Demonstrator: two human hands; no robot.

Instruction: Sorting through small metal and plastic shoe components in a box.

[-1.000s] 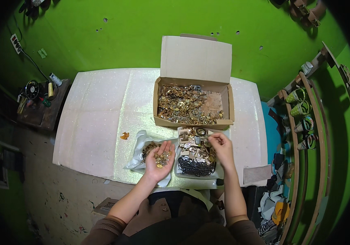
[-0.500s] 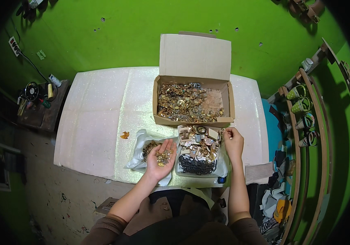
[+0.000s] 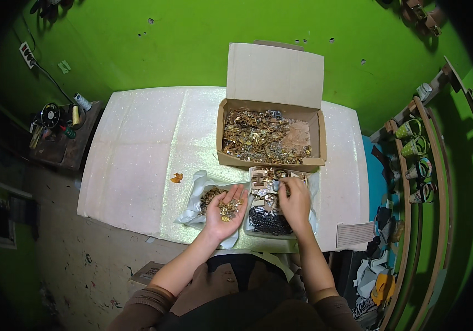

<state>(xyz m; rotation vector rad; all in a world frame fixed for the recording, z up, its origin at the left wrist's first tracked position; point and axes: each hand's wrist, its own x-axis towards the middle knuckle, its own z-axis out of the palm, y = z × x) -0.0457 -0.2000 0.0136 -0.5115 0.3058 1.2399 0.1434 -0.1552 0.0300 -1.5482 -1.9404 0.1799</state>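
Left hand (image 3: 216, 224): lower centre of the frame, palm up, fingers extended and unclosed; it carries a loose heap without clasping it.
Metal pieces in the palm (image 3: 230, 211): small, gold and silver in colour, near the base of the fingers; a tilt of the wrist could tip them off, since nothing closes over them.
Right hand (image 3: 296, 203): right of the left hand, back upward, fingers bent down over the right tray; whether the fingertips pinch a piece cannot be told, as the hand hides them.
Right tray (image 3: 274, 235): centre of the frame, below the box; its crowded fittings could snag one another, so a lifted piece might drag out a neighbour.
Black chain (image 3: 269, 219): heaped in the lower part of the right tray; its strands could catch on a finger or a buckle.
Left tray (image 3: 188, 216): left of the right tray, lined with pale plastic and partly covered by the left hand; pieces falling from the palm could mix with the small fittings (image 3: 212, 197) inside.
Cardboard box (image 3: 272, 160): upper centre, lid raised, close above the right tray; an upward sweep of the right hand could knock its front wall.
Orange-brown piece (image 3: 176, 177): alone on the tabletop (image 3: 131, 160), left of the trays; being unconfined, it could be brushed aside by a sleeve.
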